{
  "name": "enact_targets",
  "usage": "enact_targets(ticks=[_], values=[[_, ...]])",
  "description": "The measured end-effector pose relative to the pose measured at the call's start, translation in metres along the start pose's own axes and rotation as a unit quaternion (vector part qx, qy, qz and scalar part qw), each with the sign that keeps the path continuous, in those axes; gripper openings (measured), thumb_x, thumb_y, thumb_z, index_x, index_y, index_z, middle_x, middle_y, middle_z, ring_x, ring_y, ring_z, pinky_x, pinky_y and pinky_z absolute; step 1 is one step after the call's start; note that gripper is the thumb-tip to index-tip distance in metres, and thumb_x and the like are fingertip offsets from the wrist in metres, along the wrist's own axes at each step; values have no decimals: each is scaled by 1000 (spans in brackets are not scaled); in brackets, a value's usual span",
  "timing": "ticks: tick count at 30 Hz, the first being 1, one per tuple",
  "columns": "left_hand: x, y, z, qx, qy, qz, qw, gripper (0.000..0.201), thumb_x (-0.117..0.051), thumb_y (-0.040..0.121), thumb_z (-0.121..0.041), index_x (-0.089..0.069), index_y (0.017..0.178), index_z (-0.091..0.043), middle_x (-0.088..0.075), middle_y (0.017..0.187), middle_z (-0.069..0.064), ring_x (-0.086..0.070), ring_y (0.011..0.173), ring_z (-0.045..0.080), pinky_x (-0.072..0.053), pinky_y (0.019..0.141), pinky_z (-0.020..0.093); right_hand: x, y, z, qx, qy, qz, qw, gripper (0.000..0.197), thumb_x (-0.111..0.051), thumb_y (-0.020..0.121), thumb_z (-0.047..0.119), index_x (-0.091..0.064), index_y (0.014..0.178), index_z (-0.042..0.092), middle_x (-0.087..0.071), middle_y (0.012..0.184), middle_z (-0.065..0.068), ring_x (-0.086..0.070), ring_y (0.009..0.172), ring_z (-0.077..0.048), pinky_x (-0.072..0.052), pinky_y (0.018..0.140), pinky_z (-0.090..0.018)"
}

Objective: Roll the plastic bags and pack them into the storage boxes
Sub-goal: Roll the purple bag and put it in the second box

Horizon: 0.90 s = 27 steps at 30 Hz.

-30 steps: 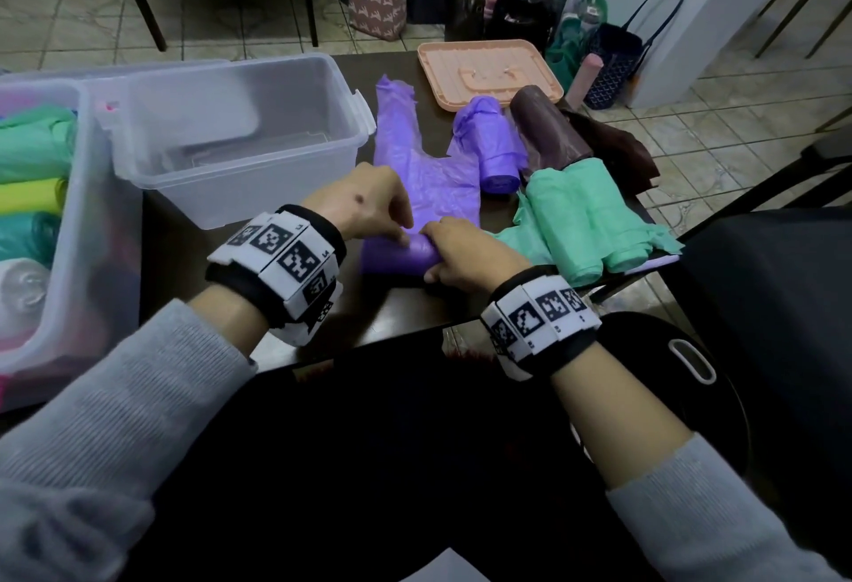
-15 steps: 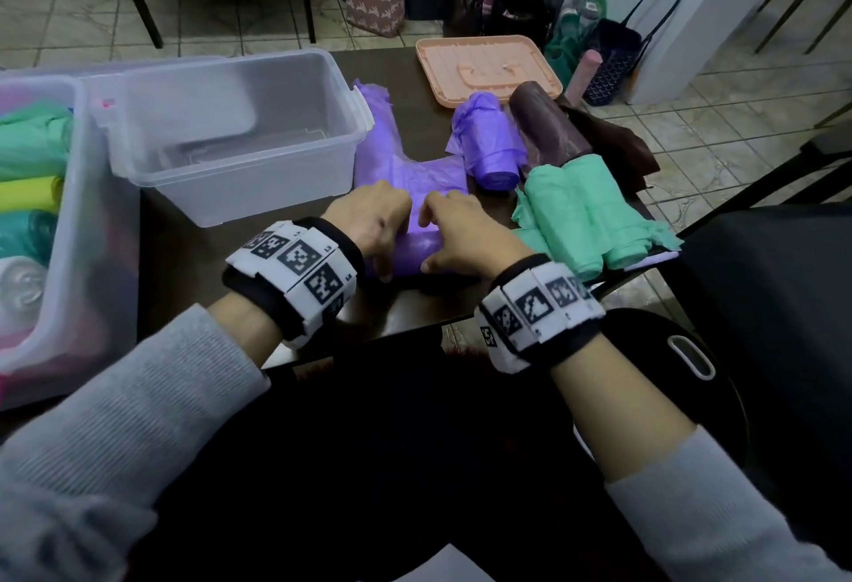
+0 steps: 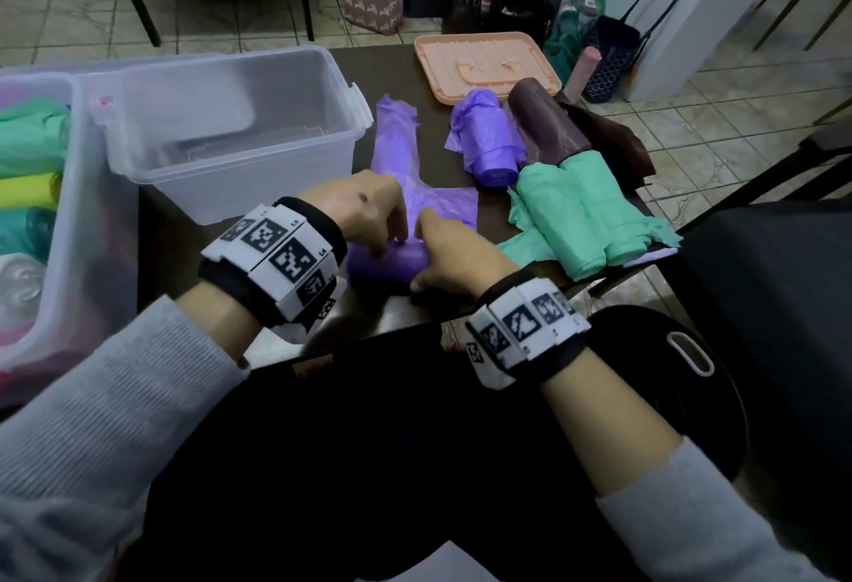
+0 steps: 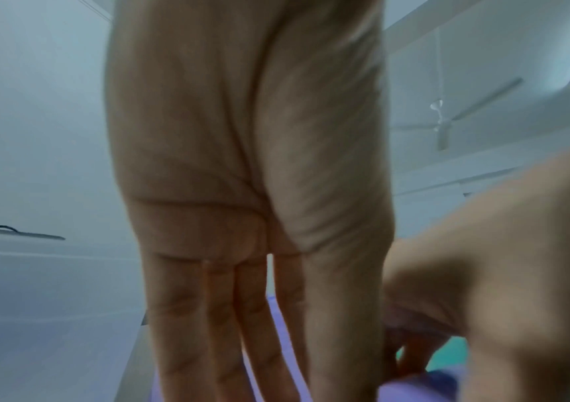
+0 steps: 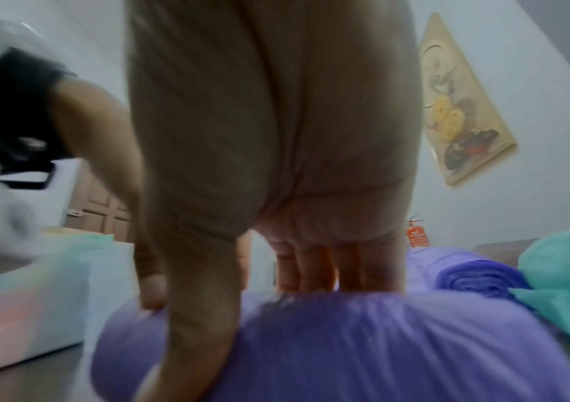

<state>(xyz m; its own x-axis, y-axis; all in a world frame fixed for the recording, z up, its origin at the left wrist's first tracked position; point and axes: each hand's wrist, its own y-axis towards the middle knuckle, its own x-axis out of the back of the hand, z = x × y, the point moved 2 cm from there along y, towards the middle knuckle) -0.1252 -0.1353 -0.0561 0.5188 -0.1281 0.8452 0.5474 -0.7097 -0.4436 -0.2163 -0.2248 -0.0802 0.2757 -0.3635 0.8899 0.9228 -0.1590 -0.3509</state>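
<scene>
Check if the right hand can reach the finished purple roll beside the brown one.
Probably yes: nothing stands between the right hand and the purple roll, though the hand holds the half-rolled bag.

The near bag [image 3: 387,261] is purple. The rolled bag [image 3: 491,143] farther right is purple too. The roll [image 3: 546,125] beside it is dark brown. The bundle [image 3: 581,217] near right is green. The far lid [image 3: 484,65] is peachy pink. The box [image 3: 239,175] is clear. The wrist bands [image 3: 276,254] are white with black squares.
</scene>
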Motion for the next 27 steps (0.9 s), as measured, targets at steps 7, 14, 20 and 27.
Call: enact_targets(ticks=[7, 14, 20, 27], values=[[-16, 3, -2, -3, 17, -55, 998, 66, -86, 61, -23, -59, 121, -16, -62, 115, 10, -59, 98, 26, -50, 83, 36, 23, 20, -21, 23, 50, 87, 995, 36, -61, 89, 35, -59, 115, 10, -58, 101, -4, -52, 92, -18, -36, 76, -27], [-6, 13, 3, 1, 1, -21, 1000, 64, -80, 71, -27, -56, 129, -16, -59, 126, 9, -54, 113, 26, -46, 92, 33, 10, 23, -23, 67, 96, -84, 990, 30, -64, 86, 17, -55, 112, 4, -57, 114, -13, -50, 110, -25, -27, 79, -16], [-9, 10, -2, -21, 0, -73, 997, 51, -67, 75, -12, -60, 124, -18, -63, 116, 9, -58, 104, 28, -46, 79, 26, 15, 25, -36, 47, 200, -146, 968, 19, -58, 90, 13, -63, 107, 5, -66, 109, -9, -57, 95, -14, -33, 75, -13], [-14, 12, -3, -11, -10, -63, 998, 63, -84, 64, -23, -60, 118, -4, -61, 115, 16, -59, 103, 32, -50, 87, 42, 20, 13, -88, -59, 184, -180, 964, 22, -54, 88, -2, -61, 109, 4, -61, 107, -8, -53, 93, -15, -32, 74, -10]])
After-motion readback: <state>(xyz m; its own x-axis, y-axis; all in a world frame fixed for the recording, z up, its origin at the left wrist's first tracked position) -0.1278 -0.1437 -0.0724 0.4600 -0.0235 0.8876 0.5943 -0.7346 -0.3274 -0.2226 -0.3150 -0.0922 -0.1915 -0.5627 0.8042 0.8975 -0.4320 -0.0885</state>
